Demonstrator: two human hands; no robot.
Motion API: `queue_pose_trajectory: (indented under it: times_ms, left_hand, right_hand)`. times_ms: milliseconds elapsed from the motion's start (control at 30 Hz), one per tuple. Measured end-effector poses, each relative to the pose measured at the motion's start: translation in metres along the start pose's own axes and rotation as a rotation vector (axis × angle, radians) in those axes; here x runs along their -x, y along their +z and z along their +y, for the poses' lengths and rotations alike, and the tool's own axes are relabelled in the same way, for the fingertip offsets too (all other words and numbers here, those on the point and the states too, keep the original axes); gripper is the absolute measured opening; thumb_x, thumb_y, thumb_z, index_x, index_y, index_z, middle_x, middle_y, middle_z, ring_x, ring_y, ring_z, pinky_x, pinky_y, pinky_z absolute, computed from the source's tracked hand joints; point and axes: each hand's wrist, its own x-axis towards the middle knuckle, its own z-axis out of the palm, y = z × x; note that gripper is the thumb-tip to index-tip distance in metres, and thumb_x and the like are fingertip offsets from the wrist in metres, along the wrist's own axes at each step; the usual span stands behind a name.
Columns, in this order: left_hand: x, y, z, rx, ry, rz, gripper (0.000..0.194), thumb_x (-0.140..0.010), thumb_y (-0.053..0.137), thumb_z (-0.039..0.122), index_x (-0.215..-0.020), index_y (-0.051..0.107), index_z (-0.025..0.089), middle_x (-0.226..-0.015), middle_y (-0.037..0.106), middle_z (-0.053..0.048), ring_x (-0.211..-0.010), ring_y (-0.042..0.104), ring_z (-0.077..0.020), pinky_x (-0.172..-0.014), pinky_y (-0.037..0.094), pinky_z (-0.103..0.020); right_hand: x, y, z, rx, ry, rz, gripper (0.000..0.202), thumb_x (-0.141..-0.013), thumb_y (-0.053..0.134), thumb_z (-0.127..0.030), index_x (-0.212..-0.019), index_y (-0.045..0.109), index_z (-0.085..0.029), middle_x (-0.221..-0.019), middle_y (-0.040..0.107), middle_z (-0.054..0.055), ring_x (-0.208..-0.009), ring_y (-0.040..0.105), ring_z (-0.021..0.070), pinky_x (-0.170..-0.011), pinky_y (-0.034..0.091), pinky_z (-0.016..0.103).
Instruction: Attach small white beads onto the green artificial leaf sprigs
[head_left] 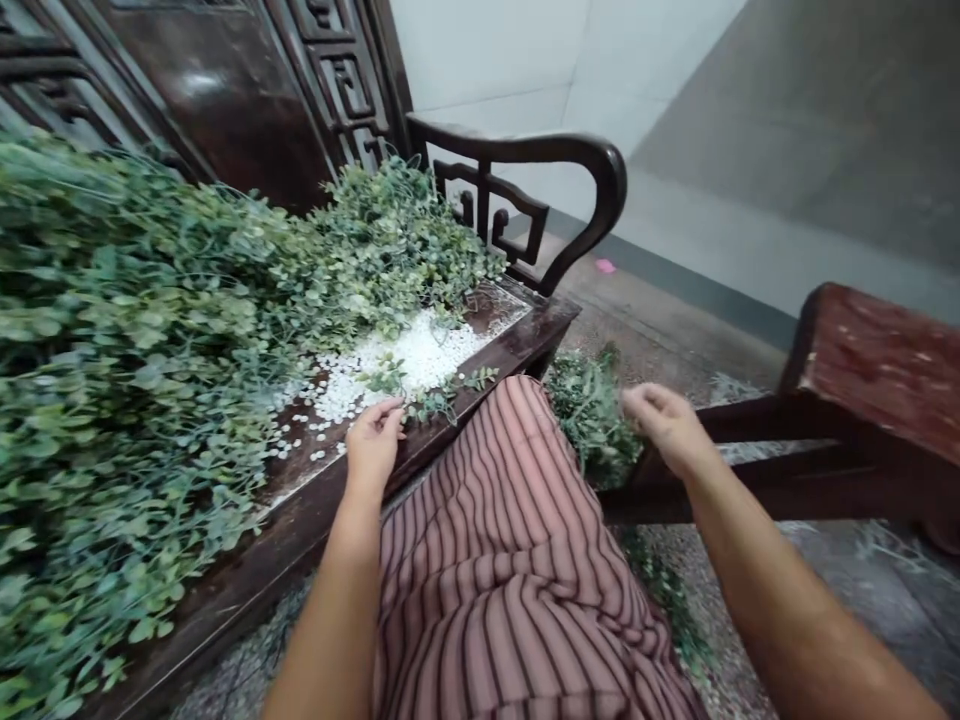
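Note:
My left hand (374,440) hovers at the bench's front edge with thumb and fingers pinched together; whatever they hold is too small to make out. Just beyond it lies a spread of small white discs (416,355). A short artificial leaf sprig (435,402) rests beside my left fingertips, along the edge. Out to the right, my right hand (664,422) has its fingers curled closed, and their contents cannot be made out. It is beside a bunch of artificial greenery (592,410) low down past my knee.
A large heap of artificial foliage (150,320) covers much of the dark wooden bench (517,335). The bench's curved armrest (555,150) rises at its far end. A reddish wooden stool (885,370) stands at right. Striped cloth (510,560) covers my lap.

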Motion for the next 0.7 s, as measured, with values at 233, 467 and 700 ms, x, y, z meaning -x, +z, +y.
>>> queue_pose_trajectory:
  times_ms: [233,467,700]
  left_hand:
    - [0.002,0.001,0.002,-0.033,0.007,0.004,0.025,-0.058,0.058,0.026,-0.078,0.066,0.012,-0.064,0.061,-0.001,-0.046,0.046,-0.0056,-0.045,0.045,-0.019]
    - [0.002,0.002,0.002,-0.035,0.016,0.022,0.023,-0.058,0.059,0.024,-0.076,0.066,0.012,-0.056,0.057,0.002,-0.043,0.045,-0.0047,-0.044,0.045,-0.018]
    - [0.001,0.003,0.000,-0.087,0.022,0.053,0.019,-0.059,0.060,0.013,-0.076,0.068,0.014,-0.053,0.058,0.004,-0.041,0.047,-0.0038,-0.043,0.043,-0.015]
  right_hand:
    - [0.041,-0.048,0.063,0.734,-0.053,-0.317,0.025,-0.072,0.044,-0.038,-0.055,0.041,-0.020,-0.051,0.046,-0.001,-0.051,0.042,0.0126,-0.053,0.032,0.026]
    - [0.085,-0.050,0.120,0.817,0.257,-0.421,0.022,-0.064,0.049,-0.015,-0.047,0.035,-0.020,-0.045,0.044,-0.003,-0.049,0.039,0.0110,-0.052,0.032,0.024]
    - [0.094,-0.093,0.131,0.840,0.509,-0.298,0.022,-0.053,0.051,-0.006,-0.039,0.040,-0.019,-0.039,0.042,-0.002,-0.043,0.039,0.0114,-0.048,0.030,0.025]
